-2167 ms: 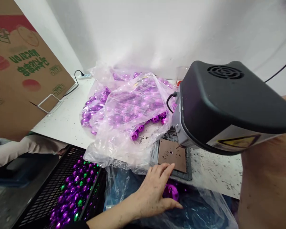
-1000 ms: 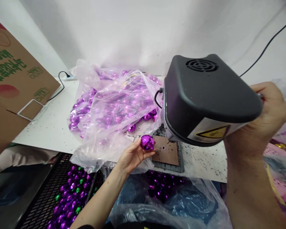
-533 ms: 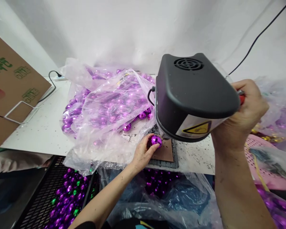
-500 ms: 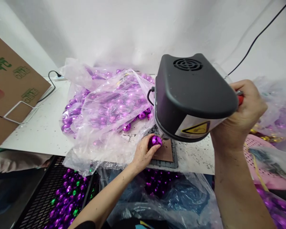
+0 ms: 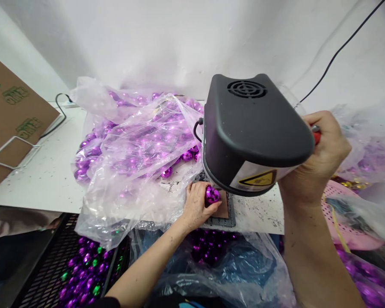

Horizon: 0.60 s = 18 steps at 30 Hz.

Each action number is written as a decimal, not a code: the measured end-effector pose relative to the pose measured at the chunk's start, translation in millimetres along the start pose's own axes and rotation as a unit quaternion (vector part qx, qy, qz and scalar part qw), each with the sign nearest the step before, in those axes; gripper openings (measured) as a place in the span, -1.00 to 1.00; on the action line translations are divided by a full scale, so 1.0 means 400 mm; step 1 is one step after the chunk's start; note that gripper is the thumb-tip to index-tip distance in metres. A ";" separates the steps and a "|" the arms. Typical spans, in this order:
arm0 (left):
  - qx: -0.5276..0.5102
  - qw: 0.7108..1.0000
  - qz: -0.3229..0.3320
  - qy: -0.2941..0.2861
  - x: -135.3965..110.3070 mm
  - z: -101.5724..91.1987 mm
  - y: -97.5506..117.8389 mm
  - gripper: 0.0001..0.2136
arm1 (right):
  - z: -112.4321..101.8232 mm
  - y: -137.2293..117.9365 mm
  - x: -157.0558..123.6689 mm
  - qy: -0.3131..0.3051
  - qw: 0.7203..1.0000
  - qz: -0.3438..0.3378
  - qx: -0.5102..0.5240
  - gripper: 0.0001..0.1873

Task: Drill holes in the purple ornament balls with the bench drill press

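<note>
My left hand [image 5: 197, 204] is closed round a shiny purple faceted ball [image 5: 212, 194] with dark marks on its face. It holds the ball over a small grey base with a brown pad [image 5: 222, 208], just under the front of a black-housed bench machine [image 5: 259, 122]. The housing has a round vent on top and a yellow warning label, and it hides whatever part sits over the ball. At the machine's right side, my right hand [image 5: 327, 149] is wrapped round a lever with a red part [image 5: 316, 136] showing; most of the grip is hidden.
A clear plastic bag [image 5: 137, 145] of purple balls lies left of the machine. Below the table edge are a black crate [image 5: 45, 261] of purple and green balls and an open plastic bag [image 5: 244, 273]. A pink basket [image 5: 356, 237] stands right, a cardboard box [image 5: 13, 115] left.
The ball has turned in my left fingers, so its dark-marked face now shows, and the thumb has moved lower. My right hand stays on the lever. The whole view has shifted slightly.
</note>
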<state>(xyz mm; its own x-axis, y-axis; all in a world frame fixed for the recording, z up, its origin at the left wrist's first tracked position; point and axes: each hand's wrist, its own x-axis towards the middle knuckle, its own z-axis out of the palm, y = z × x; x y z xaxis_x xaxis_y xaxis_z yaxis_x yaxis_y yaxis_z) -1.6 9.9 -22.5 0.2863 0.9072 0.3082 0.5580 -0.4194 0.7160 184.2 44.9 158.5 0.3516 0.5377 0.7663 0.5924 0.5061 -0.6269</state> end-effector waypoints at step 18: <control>-0.019 0.999 -0.021 -0.041 -0.004 0.006 -0.004 -0.68 | -0.111 -0.002 -0.232 -0.024 0.985 -0.141 -0.100 -0.83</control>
<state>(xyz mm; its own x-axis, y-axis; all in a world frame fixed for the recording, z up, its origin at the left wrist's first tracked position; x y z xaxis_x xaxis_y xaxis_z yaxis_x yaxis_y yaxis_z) -1.1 9.0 -25.7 0.3274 0.9176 0.2254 0.5409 -0.3776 0.7516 183.2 -35.3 94.0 0.1206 0.4284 0.8955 0.7937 0.5002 -0.3461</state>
